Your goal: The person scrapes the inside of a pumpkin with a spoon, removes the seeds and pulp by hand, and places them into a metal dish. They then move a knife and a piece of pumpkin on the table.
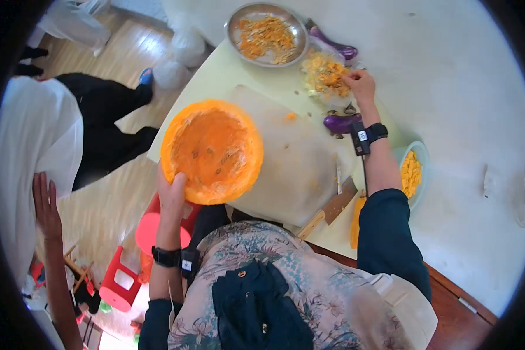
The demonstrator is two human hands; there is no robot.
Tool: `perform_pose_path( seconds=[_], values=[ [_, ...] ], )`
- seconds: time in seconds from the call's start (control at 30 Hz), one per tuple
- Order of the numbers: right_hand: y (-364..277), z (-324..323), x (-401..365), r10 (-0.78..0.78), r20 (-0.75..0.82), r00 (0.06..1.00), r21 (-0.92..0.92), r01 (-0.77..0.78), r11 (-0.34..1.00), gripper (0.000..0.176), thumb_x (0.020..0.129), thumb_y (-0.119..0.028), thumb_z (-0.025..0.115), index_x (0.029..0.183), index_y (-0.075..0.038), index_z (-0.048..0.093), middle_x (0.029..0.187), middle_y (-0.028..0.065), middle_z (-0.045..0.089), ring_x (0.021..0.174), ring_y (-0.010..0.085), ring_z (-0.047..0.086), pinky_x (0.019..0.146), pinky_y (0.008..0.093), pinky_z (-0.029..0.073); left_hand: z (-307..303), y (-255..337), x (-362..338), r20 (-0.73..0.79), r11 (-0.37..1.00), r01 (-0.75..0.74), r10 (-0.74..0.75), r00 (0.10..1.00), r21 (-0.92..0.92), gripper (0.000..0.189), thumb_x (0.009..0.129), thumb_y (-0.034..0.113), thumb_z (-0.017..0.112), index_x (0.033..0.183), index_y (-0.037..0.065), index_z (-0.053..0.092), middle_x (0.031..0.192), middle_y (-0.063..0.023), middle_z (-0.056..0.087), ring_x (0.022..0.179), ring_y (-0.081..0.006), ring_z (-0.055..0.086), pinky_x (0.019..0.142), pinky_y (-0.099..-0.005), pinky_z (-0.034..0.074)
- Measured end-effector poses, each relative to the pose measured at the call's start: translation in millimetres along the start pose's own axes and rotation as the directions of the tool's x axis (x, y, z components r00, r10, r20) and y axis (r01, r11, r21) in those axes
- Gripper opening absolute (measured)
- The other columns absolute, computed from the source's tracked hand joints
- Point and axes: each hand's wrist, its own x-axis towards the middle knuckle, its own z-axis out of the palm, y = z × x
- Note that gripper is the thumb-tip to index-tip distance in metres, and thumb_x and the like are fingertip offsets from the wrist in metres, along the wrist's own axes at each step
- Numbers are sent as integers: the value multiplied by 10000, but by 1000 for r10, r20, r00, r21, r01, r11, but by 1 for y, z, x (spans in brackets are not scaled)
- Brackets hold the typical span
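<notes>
My left hand [171, 193] grips the near-left rim of a hollowed pumpkin half [210, 146]. The pumpkin's cut side faces up, with a few seeds and stringy bits inside. My right hand [361, 86] is at a clear plastic bag [314, 87] of pumpkin pulp and seeds, its fingers pinched together at the pulp's edge. Whatever lies between those fingertips is too small to make out. Beneath and right of the pumpkin lies a translucent cutting board [280, 169] with small scraps on it.
A metal bowl [230, 36] of pulp and seeds stands at the back. Eggplants [339, 48] lie near the bag. A cleaver [339, 201] rests at the board's right edge, beside a tub [423, 157] of pumpkin pieces. Another person [41, 128] stands left, near red stools [119, 280].
</notes>
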Motion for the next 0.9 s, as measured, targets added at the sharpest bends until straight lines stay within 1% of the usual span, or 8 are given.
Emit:
perform_pose_path(
  seconds=[0.17, 0.27, 0.33, 0.43, 0.67, 0.77, 0.83, 0.9],
  values=[
    [4, 2, 5, -94, 64, 993, 271, 74, 960, 195, 707, -178, 693, 877, -81, 696, 800, 63, 686, 715, 149, 647, 682, 289, 500, 8, 15, -5, -48, 999, 33, -33, 998, -14, 595, 729, 13, 464, 1315, 6, 359, 1154, -135, 528, 1036, -207, 537, 885, -314, 436],
    [-5, -6, 4, 57, 43, 997, 253, -66, 965, 177, 753, -140, 644, 913, -76, 683, 840, 86, 679, 745, 173, 646, 692, 303, 498, 6, 13, -2, -63, 997, 30, -25, 998, 77, 599, 731, 24, 479, 1316, 1, 354, 1136, -140, 543, 1006, -212, 556, 867, -309, 448],
    [0, -5, 6, -205, -196, 959, -5, 208, 978, 186, 763, -100, 613, 937, -86, 676, 855, 101, 662, 750, 213, 636, 691, 331, 494, 3, 6, 0, -75, 993, 12, -3, 997, 122, 602, 730, 29, 482, 1317, 3, 353, 1139, -145, 543, 1005, -215, 558, 861, -309, 451],
    [1, -7, 11, -292, -264, 919, -90, 278, 956, 193, 743, -86, 613, 921, -113, 683, 815, 98, 640, 738, 244, 617, 680, 355, 483, -2, -7, 2, -36, 997, -26, 29, 999, 76, 607, 729, 40, 487, 1320, 9, 353, 1144, -153, 543, 1006, -219, 560, 856, -310, 453],
    [-15, -27, 6, -312, -129, 941, -212, 281, 936, 222, 703, -97, 636, 909, -159, 696, 761, 80, 625, 715, 238, 607, 652, 362, 473, 2, -6, 3, -43, 999, -37, 38, 998, 28, 625, 729, 45, 485, 1337, 14, 342, 1149, -155, 544, 1025, -216, 557, 873, -312, 447],
    [-10, -27, 9, -187, -103, 977, -145, 171, 975, 171, 725, -197, 666, 876, -127, 702, 718, 76, 635, 696, 218, 616, 640, 353, 474, 1, -6, 6, -54, 996, -38, 42, 998, 75, 625, 729, 49, 484, 1336, 17, 345, 1150, -160, 544, 1023, -222, 560, 869, -317, 450],
    [-3, -24, 12, -57, -109, 992, 43, 62, 997, 253, 756, -315, 666, 814, -70, 694, 663, 87, 634, 633, 196, 618, 612, 334, 474, -1, -12, 6, -28, 994, -91, 93, 995, 57, 624, 727, 51, 484, 1333, 9, 344, 1157, -164, 541, 1021, -225, 564, 865, -318, 455],
    [-18, -35, 7, 39, -79, 996, 45, -36, 998, 308, 768, -352, 654, 777, -45, 682, 642, 94, 629, 603, 188, 614, 602, 330, 473, 1, -4, 4, -33, 993, -80, 83, 996, 82, 621, 727, 50, 481, 1331, 3, 342, 1155, -167, 542, 1022, -226, 565, 866, -316, 456]
  ],
)
